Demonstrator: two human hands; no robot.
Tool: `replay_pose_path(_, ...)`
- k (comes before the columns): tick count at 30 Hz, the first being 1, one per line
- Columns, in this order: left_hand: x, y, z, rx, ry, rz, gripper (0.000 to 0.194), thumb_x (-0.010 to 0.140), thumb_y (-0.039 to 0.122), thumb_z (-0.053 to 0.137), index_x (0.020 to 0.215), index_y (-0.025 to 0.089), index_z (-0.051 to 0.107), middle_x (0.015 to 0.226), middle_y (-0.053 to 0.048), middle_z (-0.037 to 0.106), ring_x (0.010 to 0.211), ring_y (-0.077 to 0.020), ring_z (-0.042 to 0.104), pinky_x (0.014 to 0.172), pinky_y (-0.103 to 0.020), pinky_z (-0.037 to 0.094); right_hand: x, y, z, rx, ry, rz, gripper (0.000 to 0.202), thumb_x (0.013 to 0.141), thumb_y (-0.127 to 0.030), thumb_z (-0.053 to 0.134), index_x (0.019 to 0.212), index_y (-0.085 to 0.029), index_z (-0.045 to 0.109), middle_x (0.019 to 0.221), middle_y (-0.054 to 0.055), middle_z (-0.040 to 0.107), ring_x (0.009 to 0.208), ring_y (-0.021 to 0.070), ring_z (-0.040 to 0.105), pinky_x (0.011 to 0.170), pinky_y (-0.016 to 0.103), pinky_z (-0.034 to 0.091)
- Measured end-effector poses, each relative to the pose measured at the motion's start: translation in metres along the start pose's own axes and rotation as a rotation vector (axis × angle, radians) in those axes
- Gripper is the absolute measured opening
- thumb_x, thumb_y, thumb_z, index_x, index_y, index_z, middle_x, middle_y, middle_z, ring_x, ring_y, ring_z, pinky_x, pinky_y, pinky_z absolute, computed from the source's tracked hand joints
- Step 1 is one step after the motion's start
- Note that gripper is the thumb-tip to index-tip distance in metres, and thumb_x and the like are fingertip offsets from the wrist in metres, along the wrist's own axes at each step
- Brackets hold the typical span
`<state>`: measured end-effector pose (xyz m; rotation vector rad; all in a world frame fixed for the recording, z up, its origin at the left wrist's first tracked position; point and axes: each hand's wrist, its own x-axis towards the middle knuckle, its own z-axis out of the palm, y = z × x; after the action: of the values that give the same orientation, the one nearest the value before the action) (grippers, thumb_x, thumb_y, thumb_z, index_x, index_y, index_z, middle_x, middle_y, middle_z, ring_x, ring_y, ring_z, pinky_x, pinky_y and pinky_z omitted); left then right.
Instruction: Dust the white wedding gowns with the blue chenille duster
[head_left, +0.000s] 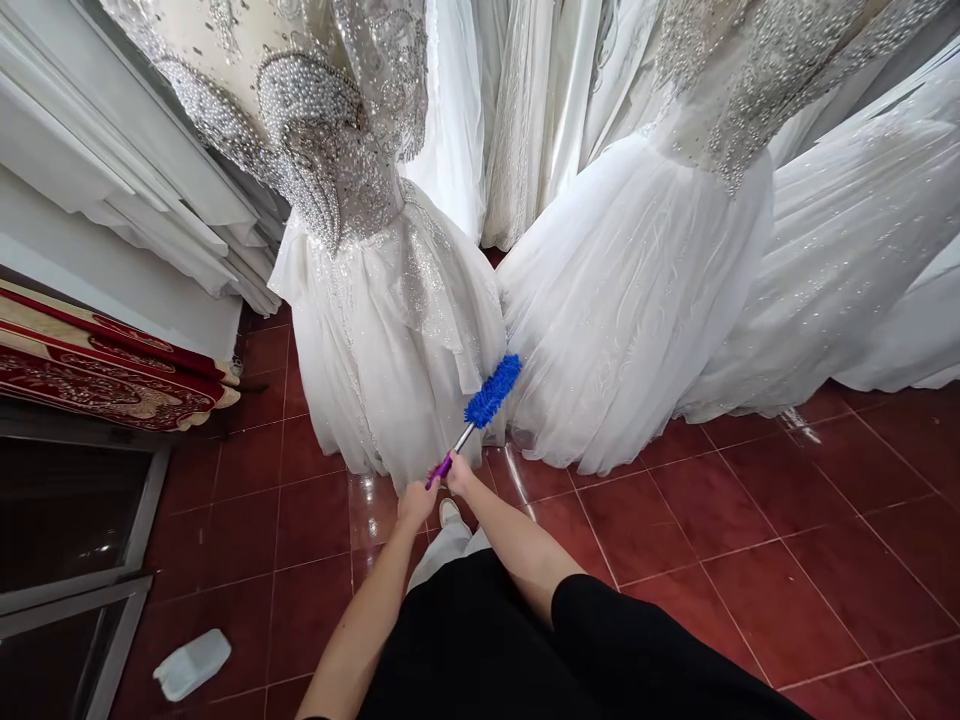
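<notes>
A duster [493,392] with a fluffy blue head, a metal rod and a purple handle points away from me. My right hand [458,473] is closed around the purple handle. At the handle's lower end is my left hand [417,502], its fingers curled and closed on it. The blue head is in front of the gap between two white gowns. The left gown [375,350] has a pearl-beaded bodice and a layered glittery skirt. Beside it, the right gown [622,320] has a beaded top and a full tulle skirt spreading to the floor.
More white gowns [525,120] hang behind, and another skirt [847,250] spreads at the right. Red tiles [675,570] cover the floor. At the left are a rolled red-and-cream carpet [112,365], a metal-framed glass door [142,520] and a white plastic jug [193,664].
</notes>
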<state>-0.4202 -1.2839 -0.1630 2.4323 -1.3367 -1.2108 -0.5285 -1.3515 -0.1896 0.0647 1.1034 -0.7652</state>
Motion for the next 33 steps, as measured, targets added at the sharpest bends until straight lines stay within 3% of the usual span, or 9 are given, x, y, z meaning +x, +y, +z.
replay_pose_path(3, -0.009, -0.014, 0.005, 0.088, -0.006, 0.014, 0.05, 0.094, 0.063, 0.056, 0.089, 0.018, 0.077, 0.097, -0.022, 0.077, 0.102, -0.0404, 0.072, 0.084, -0.041, 0.048, -0.01, 0.015, -0.012, 0.083, 0.013, 0.052, 0.012, 0.101, -0.036, 0.043, 0.093, -0.027, 0.041, 0.067, -0.001, 0.059, 0.058, 0.0234, 0.067, 0.055, 0.034, 0.055)
replay_pose_path(6, -0.025, -0.031, -0.002, 0.139, -0.018, 0.037, 0.053, 0.099, 0.062, 0.046, 0.1, 0.02, 0.079, 0.097, -0.017, 0.078, 0.099, -0.0347, 0.073, 0.08, -0.035, 0.049, -0.025, 0.022, -0.013, 0.069, -0.107, -0.039, 0.009, 0.097, -0.034, 0.052, 0.096, -0.025, 0.049, 0.073, 0.004, 0.067, 0.072, 0.0257, 0.072, 0.061, 0.035, 0.057)
replay_pose_path(11, -0.056, -0.068, -0.016, -0.02, 0.133, 0.075, 0.059, 0.102, 0.06, 0.037, 0.101, 0.018, 0.079, 0.075, -0.008, 0.072, 0.077, -0.0266, 0.07, 0.066, -0.029, 0.044, -0.044, -0.027, 0.003, 0.03, -0.154, -0.185, 0.01, 0.096, -0.034, 0.06, 0.092, -0.025, 0.059, 0.083, 0.006, 0.07, 0.075, 0.0203, 0.069, 0.062, 0.03, 0.057)
replay_pose_path(13, -0.067, -0.083, -0.018, -0.075, 0.209, 0.103, 0.061, 0.1, 0.061, 0.037, 0.098, 0.016, 0.079, 0.068, -0.007, 0.068, 0.071, -0.0258, 0.067, 0.062, -0.029, 0.042, -0.049, -0.066, 0.018, 0.072, -0.115, -0.36, 0.011, 0.096, -0.035, 0.061, 0.099, -0.025, 0.059, 0.09, 0.006, 0.071, 0.082, 0.0195, 0.071, 0.067, 0.029, 0.058)
replay_pose_path(17, -0.081, -0.099, -0.021, -0.102, 0.304, 0.149, 0.061, 0.1, 0.059, 0.036, 0.089, 0.015, 0.077, 0.062, -0.006, 0.063, 0.066, -0.0239, 0.063, 0.061, -0.03, 0.04, -0.059, -0.126, 0.068, 0.024, -0.24, -0.606, 0.037, 0.095, -0.037, 0.065, 0.128, -0.023, 0.054, 0.11, 0.007, 0.073, 0.093, 0.017, 0.073, 0.072, 0.028, 0.058)
replay_pose_path(22, -0.079, -0.096, -0.036, -0.16, 0.324, 0.161, 0.058, 0.101, 0.056, 0.038, 0.087, 0.015, 0.077, 0.064, -0.007, 0.064, 0.065, -0.0228, 0.064, 0.058, -0.028, 0.039, -0.062, -0.108, 0.144, -0.128, -0.26, -0.739, 0.042, 0.08, -0.033, 0.082, 0.115, -0.02, 0.064, 0.106, 0.004, 0.076, 0.098, 0.0203, 0.073, 0.079, 0.032, 0.061)
replay_pose_path(27, -0.05, -0.101, -0.089, -0.198, 0.422, 0.215, 0.062, 0.103, 0.06, 0.035, 0.089, 0.015, 0.077, 0.064, -0.007, 0.065, 0.061, -0.0215, 0.062, 0.056, -0.026, 0.038, -0.052, -0.063, 0.214, -0.18, -0.245, -0.85, 0.043, 0.08, -0.032, 0.084, 0.117, -0.022, 0.064, 0.11, 0.002, 0.077, 0.104, 0.018, 0.071, 0.098, 0.033, 0.058)
replay_pose_path(30, -0.024, -0.107, -0.141, -0.108, 0.446, 0.244, 0.064, 0.104, 0.062, 0.034, 0.086, 0.016, 0.075, 0.067, -0.008, 0.067, 0.065, -0.0224, 0.063, 0.059, -0.027, 0.039, -0.043, -0.05, 0.246, -0.197, -0.231, -0.856, 0.041, 0.083, -0.027, 0.082, 0.117, -0.022, 0.06, 0.106, -0.002, 0.076, 0.097, 0.0124, 0.07, 0.099, 0.029, 0.056)
replay_pose_path(33, 0.009, -0.106, -0.197, 0.042, 0.411, 0.239, 0.066, 0.103, 0.066, 0.033, 0.09, 0.017, 0.076, 0.077, -0.011, 0.072, 0.077, -0.0268, 0.068, 0.064, -0.029, 0.043, -0.034, -0.038, 0.265, -0.184, -0.247, -0.716, 0.033, 0.09, -0.024, 0.074, 0.116, -0.023, 0.054, 0.088, -0.007, 0.072, 0.076, 0.0106, 0.068, 0.087, 0.032, 0.059)
